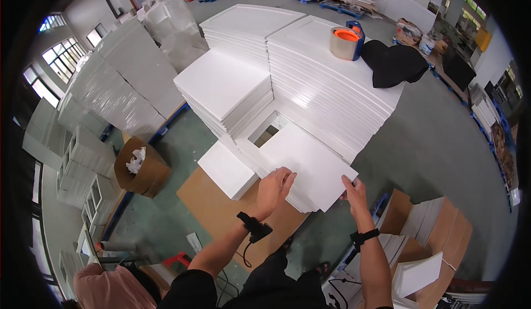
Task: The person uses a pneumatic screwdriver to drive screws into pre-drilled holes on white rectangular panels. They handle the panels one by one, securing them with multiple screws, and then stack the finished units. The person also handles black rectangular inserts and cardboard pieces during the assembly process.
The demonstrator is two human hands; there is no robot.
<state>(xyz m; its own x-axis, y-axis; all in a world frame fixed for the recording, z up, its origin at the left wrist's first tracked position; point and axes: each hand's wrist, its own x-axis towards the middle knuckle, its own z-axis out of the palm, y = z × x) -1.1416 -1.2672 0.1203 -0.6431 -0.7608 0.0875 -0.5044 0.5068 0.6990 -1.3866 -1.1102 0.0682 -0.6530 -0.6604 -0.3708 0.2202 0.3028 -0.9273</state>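
At lower centre of the frame, the left hand (275,186) and right hand (354,192) each pinch the near edge of the top flat white rectangular panel (307,162) on a low stack; the lifting step appears in hand, requiring a level raise.

Grey-green concrete floor (437,137), frame centre: stacks of white panels (332,82) at upper centre, a flat brown cardboard sheet (213,209) at lower centre, an open cardboard box (141,168) at left.
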